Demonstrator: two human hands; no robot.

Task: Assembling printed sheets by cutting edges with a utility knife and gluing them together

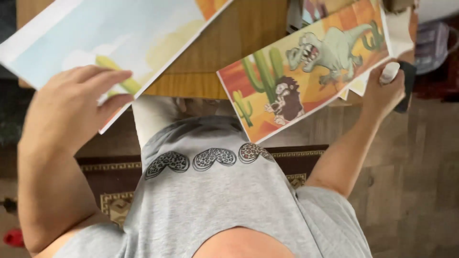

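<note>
Filling the bottom of the view nearest the camera: grey shirt (224,200) with three spotted heart shapes across the chest. Lying beyond the shirt, wooden table (229,43), serving as landmark. Reaching up left of the table's front edge, left hand (76,107), fingers curled shut over the lower corner of a large pale-blue printed sheet (95,33), thumb side pressing underneath. Slanting over the table's near right edge, orange cartoon sheet (306,67) showing a dinosaur, cacti and a small dark hairy figure. Gripping that sheet's right end, beyond the table's right corner, right hand (382,91), fingers closed, also wrapping a black and white object (399,79). Showing below the table, patterned rug (114,191) and wooden floor (411,181).
</note>
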